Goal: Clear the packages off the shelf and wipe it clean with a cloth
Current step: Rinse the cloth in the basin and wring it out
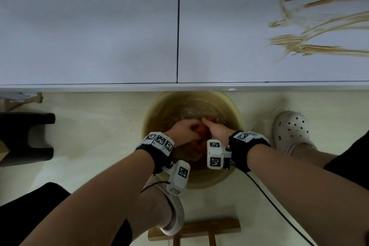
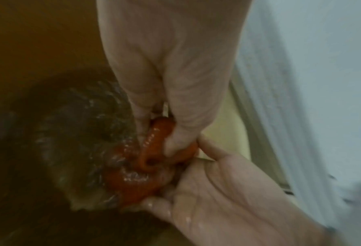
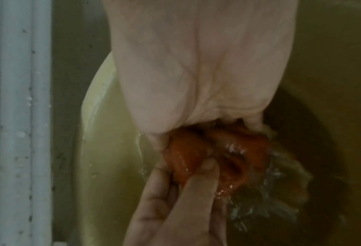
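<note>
A wet red-orange cloth (image 1: 201,129) is bunched between both my hands, partly under the water of a yellow basin (image 1: 152,112) on the floor. My left hand (image 1: 185,130) grips the cloth from the left and my right hand (image 1: 216,129) grips it from the right. In the left wrist view my left hand (image 2: 158,138) pinches a roll of cloth (image 2: 152,146) while the right hand (image 2: 217,191) holds it below. In the right wrist view the right hand (image 3: 206,131) grips the cloth (image 3: 188,154), and left fingers (image 3: 196,179) press on it. Water ripples around it. No shelf or packages are in view.
White cabinet doors (image 1: 89,26) rise just behind the basin. Pale mop strands (image 1: 319,16) hang at upper right. A black stool (image 1: 26,138) stands at left and a wooden stool (image 1: 195,227) below me. My foot in a white clog (image 1: 291,132) rests right of the basin.
</note>
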Available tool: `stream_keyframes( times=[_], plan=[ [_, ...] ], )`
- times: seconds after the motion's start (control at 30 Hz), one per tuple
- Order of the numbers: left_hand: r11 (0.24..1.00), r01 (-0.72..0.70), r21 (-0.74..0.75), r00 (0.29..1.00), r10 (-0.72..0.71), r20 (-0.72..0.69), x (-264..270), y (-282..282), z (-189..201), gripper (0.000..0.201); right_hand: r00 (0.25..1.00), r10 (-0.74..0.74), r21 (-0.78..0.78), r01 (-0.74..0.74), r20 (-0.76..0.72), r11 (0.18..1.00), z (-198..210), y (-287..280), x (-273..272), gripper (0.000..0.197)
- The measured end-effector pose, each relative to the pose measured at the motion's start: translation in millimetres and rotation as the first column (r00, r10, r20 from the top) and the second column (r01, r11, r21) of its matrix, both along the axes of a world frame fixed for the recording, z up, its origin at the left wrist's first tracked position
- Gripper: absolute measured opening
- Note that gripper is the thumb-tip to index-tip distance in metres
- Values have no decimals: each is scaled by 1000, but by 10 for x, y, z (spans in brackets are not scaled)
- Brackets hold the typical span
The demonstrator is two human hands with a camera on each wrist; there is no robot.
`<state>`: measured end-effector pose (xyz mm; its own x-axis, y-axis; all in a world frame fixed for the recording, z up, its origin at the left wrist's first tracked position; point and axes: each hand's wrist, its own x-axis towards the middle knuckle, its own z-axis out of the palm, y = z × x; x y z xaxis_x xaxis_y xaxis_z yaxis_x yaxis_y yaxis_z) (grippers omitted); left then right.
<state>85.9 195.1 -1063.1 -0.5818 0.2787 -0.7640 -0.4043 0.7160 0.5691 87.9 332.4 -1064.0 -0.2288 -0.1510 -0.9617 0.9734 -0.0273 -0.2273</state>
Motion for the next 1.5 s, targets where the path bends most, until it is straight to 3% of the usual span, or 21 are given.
stream_keyframes(
  times=[0.1,0.17,0.27,0.33,0.37,0.5,0.57,0.63,0.7,0.8,0.83,0.9,0.97,1.03,1.1,1.2,1.27,1.33,1.37,1.43,1.5],
  plan=[
    [952,-163,258,972,109,209,27,21,197,36,998,-60,66,61,-17,996,49,80,-22,42],
    [953,-97,285,986,53,158,59,47,285,25,999,-42,100,45,-34,994,25,90,6,42],
    [991,53,125,994,-40,-106,87,127,307,13,1000,-6,60,7,-10,998,119,19,47,40],
    [998,69,-5,978,-69,-197,94,130,274,17,999,44,60,-43,-17,997,131,-17,53,38],
    [996,53,-72,977,-67,-202,95,91,243,20,988,146,98,-140,-51,985,130,-42,64,34],
    [959,37,-280,986,-81,-148,60,-164,130,30,994,93,26,-91,-60,996,55,-66,69,38],
    [924,90,-371,980,-149,-133,21,-283,70,39,979,127,104,-111,-160,988,132,-26,80,41],
    [868,207,-451,959,-272,-85,-22,-336,-8,53,971,149,173,-117,-187,978,191,49,76,43],
    [804,323,-500,891,-436,-125,-39,-299,-69,65,946,261,255,-209,-192,944,163,139,68,43],
    [675,432,-598,697,-671,-254,24,-155,-136,70,919,345,272,-288,-191,918,158,212,56,42],
    [600,489,-633,646,-737,-200,44,-120,-176,72,918,350,278,-293,-187,915,171,227,52,42],
    [475,555,-683,630,-776,-27,26,-83,-295,74,914,358,279,-299,-192,912,198,273,40,42],
    [443,573,-689,661,-747,69,-28,-50,-316,56,915,349,280,-288,-200,916,217,300,10,42],
    [462,549,-696,678,-733,48,-44,-33,-242,36,908,349,270,-285,-231,920,249,277,-20,41],
    [526,504,-685,698,-716,-35,-65,-79,-92,31,897,339,257,-269,-284,928,261,206,-44,39],
    [740,453,-497,808,-577,-122,-125,-178,231,28,883,306,224,-237,-356,945,367,68,-53,35],
    [886,360,-294,914,-397,-77,-159,-243,476,21,863,319,193,-262,-392,946,460,-22,-43,36],
    [991,127,-37,992,-127,20,-150,-324,710,18,841,347,171,-302,-416,938,551,-101,-20,39],
    [993,-45,106,993,34,109,-135,-341,809,19,840,356,170,-313,-410,935,600,-129,-1,45],
    [900,-320,295,932,243,269,-107,-382,960,25,867,337,176,-291,-366,940,575,-125,27,72],
    [800,-465,379,875,351,332,-92,-406,1026,28,887,263,159,-217,-379,963,437,-70,23,85]
  ],
)
